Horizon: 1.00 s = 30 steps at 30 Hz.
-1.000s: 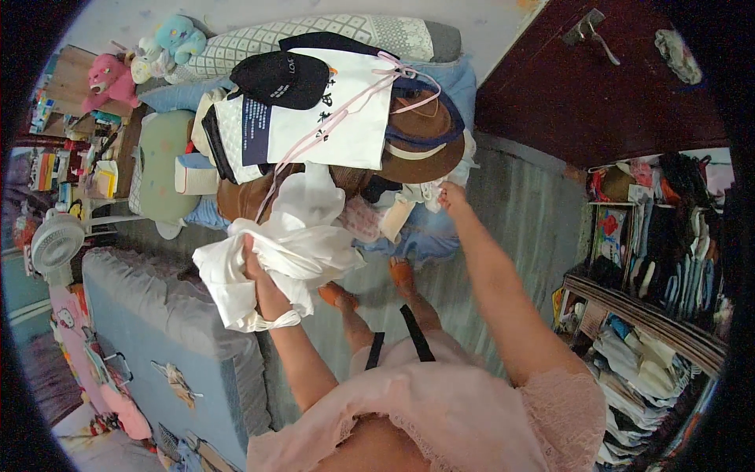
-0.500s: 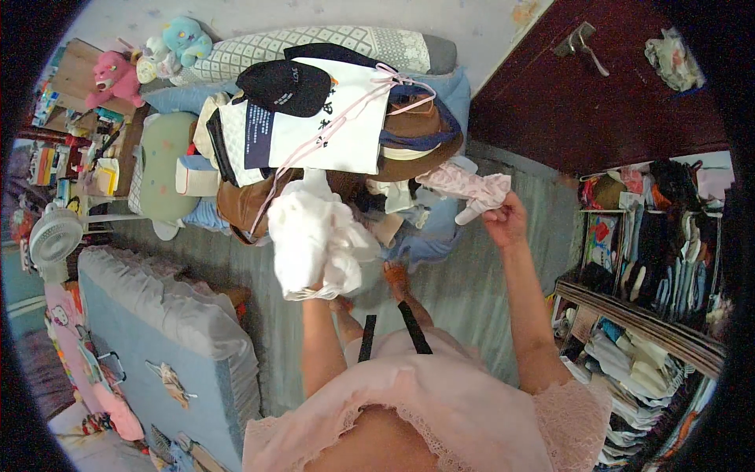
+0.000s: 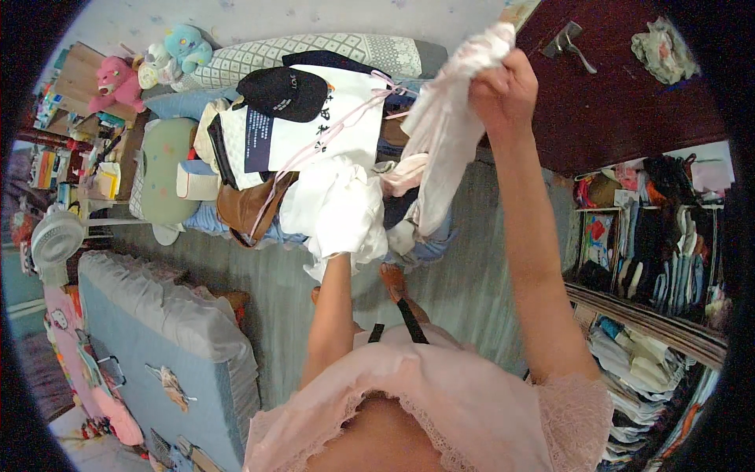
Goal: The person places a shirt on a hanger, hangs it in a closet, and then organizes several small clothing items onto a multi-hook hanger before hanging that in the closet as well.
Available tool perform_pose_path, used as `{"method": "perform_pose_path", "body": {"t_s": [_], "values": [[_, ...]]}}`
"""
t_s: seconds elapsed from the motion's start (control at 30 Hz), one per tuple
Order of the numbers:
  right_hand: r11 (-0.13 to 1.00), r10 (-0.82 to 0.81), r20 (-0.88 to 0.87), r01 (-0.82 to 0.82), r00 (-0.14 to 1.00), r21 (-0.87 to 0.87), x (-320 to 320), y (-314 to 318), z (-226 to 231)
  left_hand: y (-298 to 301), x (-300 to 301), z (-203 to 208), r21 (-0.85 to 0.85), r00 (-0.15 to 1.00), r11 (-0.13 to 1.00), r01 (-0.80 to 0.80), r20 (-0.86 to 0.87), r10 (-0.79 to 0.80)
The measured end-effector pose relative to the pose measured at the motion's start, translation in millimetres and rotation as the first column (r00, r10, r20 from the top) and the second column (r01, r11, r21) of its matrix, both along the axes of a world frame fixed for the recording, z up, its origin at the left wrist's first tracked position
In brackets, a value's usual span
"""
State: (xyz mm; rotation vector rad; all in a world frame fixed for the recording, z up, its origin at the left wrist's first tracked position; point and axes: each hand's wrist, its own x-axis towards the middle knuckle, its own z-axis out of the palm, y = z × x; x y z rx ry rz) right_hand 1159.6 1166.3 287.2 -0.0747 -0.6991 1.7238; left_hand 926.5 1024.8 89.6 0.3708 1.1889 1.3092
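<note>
A bunched white garment (image 3: 334, 200) hangs over my left hand, hiding its fingers; only the wrist and my left forearm (image 3: 330, 307) show below it. High on the right, my right hand (image 3: 507, 90) is closed round the top of a pale cloth garment (image 3: 448, 130) with faint pink patterning. Its length drops down toward the pile, where a pale pink cloth (image 3: 407, 175) lies beside it. Behind the white garment is a white drawstring bag (image 3: 354, 102) with pink cords, and a black cap (image 3: 285, 93) rests on it.
A brown leather bag (image 3: 253, 206) and a green cushion (image 3: 168, 169) lie left of the pile. At lower left stands a blue, lace-trimmed piece of furniture (image 3: 165, 338), with a white fan (image 3: 57, 237) beyond. Clothes shelves (image 3: 645, 315) and a dark red door (image 3: 605, 102) are on the right.
My right hand has risen and moved away from me, drawing the patterned garment up with it. My left hand and the white garment have shifted rightward.
</note>
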Motion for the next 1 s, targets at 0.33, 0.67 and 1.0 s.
{"method": "perform_pose_path", "body": {"t_s": [0.33,0.67,1.0], "values": [[0.895,0.295,0.354,-0.386,0.888,0.224,-124,24,26,96,66,76,0.203,0.961,0.961,0.188,0.166,-0.223],[0.642,0.574,0.817,-0.589,-0.055,-0.491,-53,-111,-135,166,17,171,0.456,0.970,0.890,0.026,0.204,-0.133],[0.959,0.268,0.927,0.161,-0.261,-0.232,19,-57,-415,118,-81,251,0.598,0.989,0.799,-0.062,0.145,-0.033]]}}
